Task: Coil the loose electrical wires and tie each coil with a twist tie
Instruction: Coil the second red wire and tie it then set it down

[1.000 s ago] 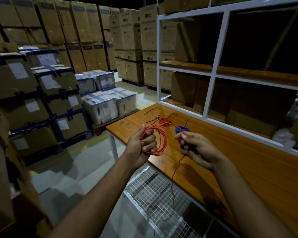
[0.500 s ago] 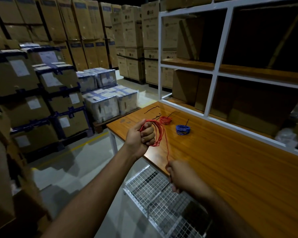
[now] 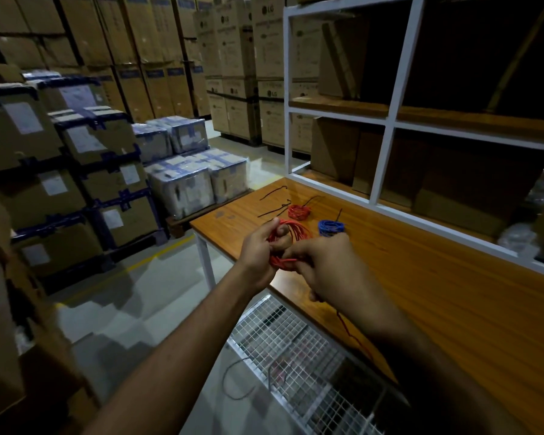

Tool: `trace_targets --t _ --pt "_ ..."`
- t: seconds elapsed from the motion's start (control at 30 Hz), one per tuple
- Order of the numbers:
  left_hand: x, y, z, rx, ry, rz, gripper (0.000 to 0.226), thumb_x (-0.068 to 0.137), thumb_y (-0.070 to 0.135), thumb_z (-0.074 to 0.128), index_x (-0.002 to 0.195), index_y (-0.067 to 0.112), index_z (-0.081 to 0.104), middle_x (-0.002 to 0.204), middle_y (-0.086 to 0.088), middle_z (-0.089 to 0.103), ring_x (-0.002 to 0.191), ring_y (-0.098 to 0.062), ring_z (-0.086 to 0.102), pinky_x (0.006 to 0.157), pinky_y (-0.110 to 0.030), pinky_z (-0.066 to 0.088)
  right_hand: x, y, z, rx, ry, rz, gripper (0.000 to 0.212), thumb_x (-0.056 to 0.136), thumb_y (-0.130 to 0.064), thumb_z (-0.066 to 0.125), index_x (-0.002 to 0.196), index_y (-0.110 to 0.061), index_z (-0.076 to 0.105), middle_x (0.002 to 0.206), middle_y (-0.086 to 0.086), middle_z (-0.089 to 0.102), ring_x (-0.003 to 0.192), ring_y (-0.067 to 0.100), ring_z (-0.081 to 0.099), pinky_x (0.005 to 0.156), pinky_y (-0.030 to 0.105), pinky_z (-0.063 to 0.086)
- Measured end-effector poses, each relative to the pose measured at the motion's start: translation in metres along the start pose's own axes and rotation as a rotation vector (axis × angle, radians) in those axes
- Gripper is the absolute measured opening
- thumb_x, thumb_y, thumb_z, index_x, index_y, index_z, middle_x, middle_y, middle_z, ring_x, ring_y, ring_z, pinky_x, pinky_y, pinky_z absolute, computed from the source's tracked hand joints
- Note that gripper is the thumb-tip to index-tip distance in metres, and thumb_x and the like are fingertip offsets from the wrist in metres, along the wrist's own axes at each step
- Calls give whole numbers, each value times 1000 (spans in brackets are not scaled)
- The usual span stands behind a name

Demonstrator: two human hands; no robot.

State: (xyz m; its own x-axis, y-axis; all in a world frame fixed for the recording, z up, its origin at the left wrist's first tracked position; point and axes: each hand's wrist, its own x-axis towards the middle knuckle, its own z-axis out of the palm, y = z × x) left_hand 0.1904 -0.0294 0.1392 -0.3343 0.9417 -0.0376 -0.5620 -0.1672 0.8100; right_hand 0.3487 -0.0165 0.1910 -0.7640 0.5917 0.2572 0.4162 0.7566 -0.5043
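My left hand (image 3: 259,251) grips a coil of red wire (image 3: 291,238) over the near left corner of the wooden table (image 3: 453,293). My right hand (image 3: 325,266) pinches the same red wire at the coil's lower edge, right against the left hand. The wire's loose tail (image 3: 350,332) hangs down from under my right hand. A smaller tied red coil (image 3: 299,211) and a blue coil (image 3: 330,227) lie on the table behind my hands. Several black twist ties (image 3: 272,211) lie near the red coil.
A white shelf frame (image 3: 390,127) with cardboard boxes stands along the table's back. A wire-mesh basket (image 3: 296,356) sits below the table's front edge. Stacked cartons (image 3: 85,171) fill the floor at the left, and a dark wire loop (image 3: 236,381) lies on the floor.
My right hand has come up from the table's front edge to the coil, bringing the red wire with it. My left hand holds the coil a little lower than before.
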Motion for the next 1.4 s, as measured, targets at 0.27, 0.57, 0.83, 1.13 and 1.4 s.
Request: trace_targets --t 0.27,0.57,0.83,1.13,1.4 --pt "-2 -6 -5 190 -28 -48 38 106 31 34 74 13 44 48 4 29 35 -9 27 34 -18 24 22 30 2 161 120 159 36 65 -45 87 65 -16 65 63 -1 65 58 8 61 56 29 51" --pt "-6 -13 -11 -41 -131 -180 33 101 33 34 75 15 43 48 5 34 31 -4 24 34 -18 17 35 52 -33 163 -176 -6 18 96 -11 58 106 -22 67 96 -5 68 76 9 65 63 22 54" --pt "-18 -11 -6 -95 -267 -265 44 99 46 35 68 17 46 43 8 29 38 -8 11 38 -21 12 54 74 -9 -316 323 31 44 79 -72 49 67 -30 56 60 -11 55 58 6 53 49 22 35" --pt "-6 36 -28 -259 -226 -26 43 104 36 32 66 20 43 43 8 30 38 -8 13 38 -20 17 18 126 34 888 -406 276 25 103 -13 43 112 -6 66 78 0 55 71 13 53 68 27 46" --pt "10 47 -22 -174 -125 60 47 105 36 30 63 20 44 42 9 28 32 -5 26 37 -20 20 -6 65 96 301 -76 310 10 96 -14 61 90 -22 65 71 0 67 59 13 67 49 32 55"
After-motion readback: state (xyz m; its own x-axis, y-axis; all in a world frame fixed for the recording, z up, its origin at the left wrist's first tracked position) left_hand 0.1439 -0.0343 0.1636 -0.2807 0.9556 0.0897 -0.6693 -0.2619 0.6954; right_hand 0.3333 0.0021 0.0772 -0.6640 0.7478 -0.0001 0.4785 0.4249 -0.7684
